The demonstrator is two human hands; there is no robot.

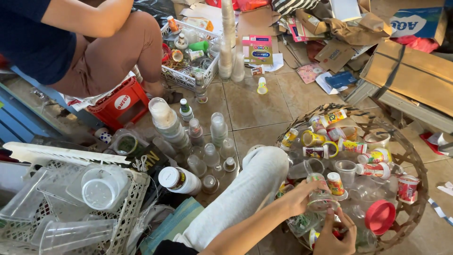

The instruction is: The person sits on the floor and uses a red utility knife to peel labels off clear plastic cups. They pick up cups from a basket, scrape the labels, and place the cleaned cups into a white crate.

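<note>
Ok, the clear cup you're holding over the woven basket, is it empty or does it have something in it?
Looks empty: the clear cup, held between the left hand and right hand above the woven basket, shows only the litter behind it through its walls.

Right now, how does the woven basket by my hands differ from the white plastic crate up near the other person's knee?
The woven basket is round, brown and wicker; the white crate is rectangular lattice plastic. The basket lies beside the left hand and right hand; the crate sits farther off, beyond the floor tiles. The basket holds mostly small colourful bottles and clear cups; the crate holds mixed bottles. Both sit on the floor, filled with plastic containers.
</note>
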